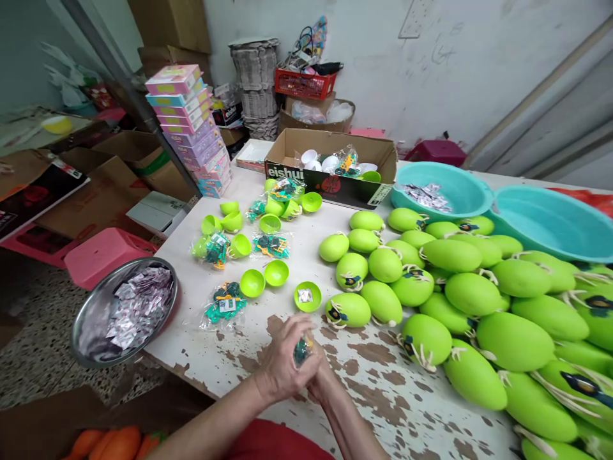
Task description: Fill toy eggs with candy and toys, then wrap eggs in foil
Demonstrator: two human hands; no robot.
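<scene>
Clasped together, left hand (280, 367) and right hand (320, 382) both grip a teal toy packet (302, 350) over the chipped white surface (383, 390), near a green half-shell (308, 296).

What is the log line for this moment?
left hand: on packet | right hand: on packet | place: above table | nearest: open half shell

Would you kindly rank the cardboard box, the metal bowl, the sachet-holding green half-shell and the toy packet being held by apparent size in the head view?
1-2. cardboard box and metal bowl: they look alike, and the bowl is nearer, so unranked.
3. green half-shell.
4. toy packet, only partly visible.
</scene>
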